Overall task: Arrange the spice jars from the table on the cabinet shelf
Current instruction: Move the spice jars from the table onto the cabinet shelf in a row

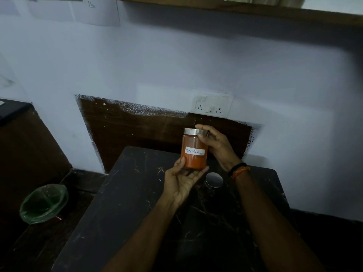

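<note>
Orange-red powder fills the chilli jar [195, 152], held upright in mid-air just above the far end of the table [137, 203], a little right of the frame's centre. The left hand [181, 180] cups its base from below, thumb up the side and fingers curled under, probably to carry the weight; the right hand [215, 146] curls round the back with fingertips pinching the silver lid [195, 131], probably to steady it or check that it is tight. The handwritten label faces the camera, so it may be being read before shelving. A second jar [214, 180], seen mostly as a round metal lid, stands on the table just below the right wrist, not yet lifted. The table is dark marble-patterned stone. Behind it a pale wall carries a brown panel and a socket plate [213, 106]; a wooden shelf [235, 8] runs along the frame's top edge, and a green-lined bin [44, 203] sits at lower left.
</note>
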{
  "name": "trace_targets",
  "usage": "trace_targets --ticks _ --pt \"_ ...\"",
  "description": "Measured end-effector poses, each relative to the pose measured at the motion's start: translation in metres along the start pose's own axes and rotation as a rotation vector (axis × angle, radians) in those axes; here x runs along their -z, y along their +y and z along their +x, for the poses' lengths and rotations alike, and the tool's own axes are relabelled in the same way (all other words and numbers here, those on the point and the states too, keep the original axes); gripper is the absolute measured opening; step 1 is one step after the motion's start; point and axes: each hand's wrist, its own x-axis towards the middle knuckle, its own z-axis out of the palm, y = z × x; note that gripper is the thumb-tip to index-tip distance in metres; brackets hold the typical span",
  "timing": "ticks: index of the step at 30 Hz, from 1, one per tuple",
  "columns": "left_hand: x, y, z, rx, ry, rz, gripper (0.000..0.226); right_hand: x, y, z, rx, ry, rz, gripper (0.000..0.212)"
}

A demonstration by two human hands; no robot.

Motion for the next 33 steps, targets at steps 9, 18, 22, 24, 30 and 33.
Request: trace_targets --ticks 9,18,22,24,30,33 --pt "-0.025 -0.004 0.000 -0.008 -0.041 -0.009 0.080 0.010 -0.022 0.001 0.049 0.042 0.001 0.036" --pt "-0.059 -0.004 0.009 -0.020 -0.110 0.057 0.093 0.023 -0.055 0.006 0.112 0.129 0.007 0.034" --pt "-0.087 -0.002 0.014 -0.020 -0.147 0.057 0.074 0.031 -0.077 0.008 0.157 0.193 0.030 0.034" --pt "-0.101 -0.001 0.018 -0.022 -0.171 0.052 0.068 0.036 -0.089 0.010 0.182 0.227 0.063 0.032" --pt "-0.144 -0.001 0.030 -0.010 -0.250 0.028 0.066 0.054 -0.136 0.015 0.224 0.289 0.028 0.030" --pt "-0.166 -0.001 0.036 0.010 -0.295 0.019 0.070 0.063 -0.161 0.016 0.254 0.320 -0.013 0.032"
